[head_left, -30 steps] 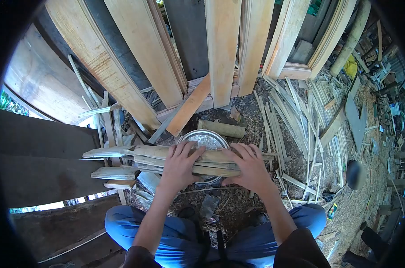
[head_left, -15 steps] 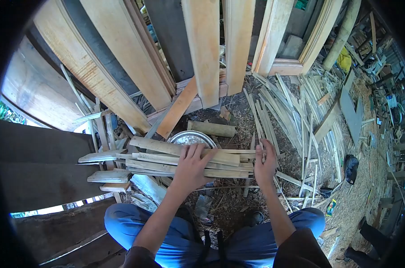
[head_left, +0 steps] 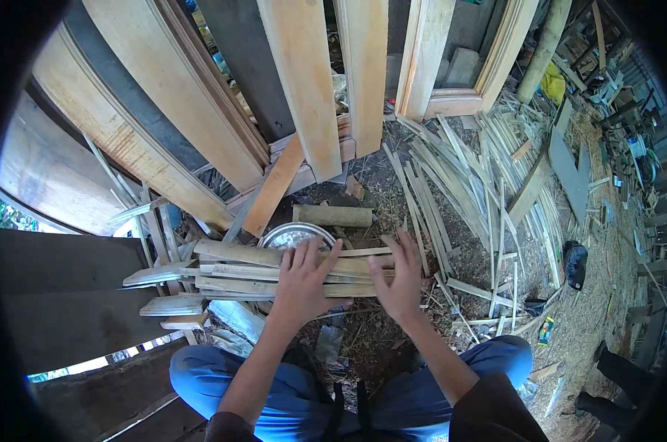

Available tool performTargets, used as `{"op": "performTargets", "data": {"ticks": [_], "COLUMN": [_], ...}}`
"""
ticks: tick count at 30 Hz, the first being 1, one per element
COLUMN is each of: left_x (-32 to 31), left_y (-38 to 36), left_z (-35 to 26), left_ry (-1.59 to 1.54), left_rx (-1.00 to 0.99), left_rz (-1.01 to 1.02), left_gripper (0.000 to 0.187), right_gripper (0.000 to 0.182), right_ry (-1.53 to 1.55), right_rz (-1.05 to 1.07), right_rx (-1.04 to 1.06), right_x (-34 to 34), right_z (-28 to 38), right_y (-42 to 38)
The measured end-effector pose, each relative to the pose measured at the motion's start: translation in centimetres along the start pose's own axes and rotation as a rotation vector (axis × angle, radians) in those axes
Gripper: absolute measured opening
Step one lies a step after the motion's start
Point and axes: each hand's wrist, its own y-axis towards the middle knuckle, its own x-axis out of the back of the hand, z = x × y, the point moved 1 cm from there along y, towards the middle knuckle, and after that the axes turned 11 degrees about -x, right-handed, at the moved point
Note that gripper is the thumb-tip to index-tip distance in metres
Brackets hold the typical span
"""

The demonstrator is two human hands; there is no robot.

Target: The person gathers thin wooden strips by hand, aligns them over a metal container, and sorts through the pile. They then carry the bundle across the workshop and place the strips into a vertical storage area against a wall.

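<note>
A bundle of long, thin wooden strips (head_left: pixel 238 270) lies crosswise in front of me. My left hand (head_left: pixel 302 283) rests over the middle of the bundle, fingers spread and pointing away from me. At the bundle's right end is my right hand (head_left: pixel 400 283), its thumb and fingers apart around the strip ends. A round metal dish (head_left: pixel 295 231) with pale contents sits just behind the strips, partly covered by them. Beyond it a short, thick piece of bamboo or wood (head_left: pixel 332 215) lies on the ground.
Tall planks and frames (head_left: pixel 364 74) lean at the back. Loose strips (head_left: pixel 459 184) lie scattered to the right, near a dark object (head_left: pixel 575 264). Stacked wood ends (head_left: pixel 173 305) stand at the left. Another person's dark-clad legs (head_left: pixel 619 376) show at the lower right.
The view has shifted slightly. My right hand has moved left along the strip ends, nearer my left hand. The bundle's right ends are now more hidden behind my hands.
</note>
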Motion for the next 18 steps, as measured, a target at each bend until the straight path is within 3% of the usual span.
{"op": "performTargets", "data": {"ticks": [10,13,15,16,18], "left_x": [-0.6,0.4,-0.3,-0.3,-0.1], "left_y": [0.1,0.0,-0.4,-0.4,-0.2], "left_z": [0.3,0.4,1.3,1.5,1.8], "left_ry": [0.039,-0.021,-0.055,-0.056,-0.094], "left_rx": [0.035,0.025,-0.021,-0.02,-0.028], "left_rz": [0.006,0.046,0.031,0.033,0.037], "left_gripper": [0.123,0.11,0.086,0.086,0.059], "right_gripper": [0.048,0.048,0.048,0.048,0.048], "right_ry": [0.044,-0.154,-0.089,-0.024,-0.022], "right_rz": [0.099,0.015,0.036,0.058,0.061], "right_rx": [0.116,0.151,0.118,0.083,0.076], "right_x": [-0.1,0.1,-0.3,-0.4,-0.5], "right_z": [0.1,-0.3,-0.5,-0.6,-0.5], "right_y": [0.5,0.8,0.8,0.8,0.9]}}
